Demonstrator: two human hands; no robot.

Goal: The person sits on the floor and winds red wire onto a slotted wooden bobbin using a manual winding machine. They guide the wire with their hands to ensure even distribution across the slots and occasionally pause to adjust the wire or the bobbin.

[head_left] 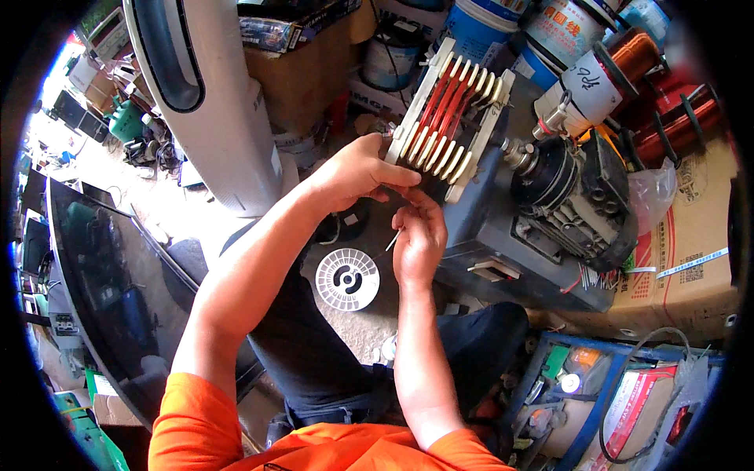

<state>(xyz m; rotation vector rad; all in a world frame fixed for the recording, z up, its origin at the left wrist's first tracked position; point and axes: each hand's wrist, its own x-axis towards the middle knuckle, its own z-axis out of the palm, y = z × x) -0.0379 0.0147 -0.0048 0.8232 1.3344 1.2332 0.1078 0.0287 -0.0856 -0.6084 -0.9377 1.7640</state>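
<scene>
My left hand point(357, 171) grips the near edge of a winding former point(448, 110), a frame of white slats wound with red-brown copper wire, mounted on a grey winding machine point(503, 228). Just below it, my right hand point(419, 239) pinches a thin white strip point(393, 240) close to the former's lower corner. Both forearms reach up from the bottom edge, out of orange sleeves.
A white plastic fan wheel point(347, 279) lies on the floor by my knee. A black motor point(569, 188) sits on the machine, copper wire spools point(632, 55) behind it. Cardboard boxes point(691, 259) at right, a blue crate point(613, 392) of parts lower right, a dark screen point(102, 275) at left.
</scene>
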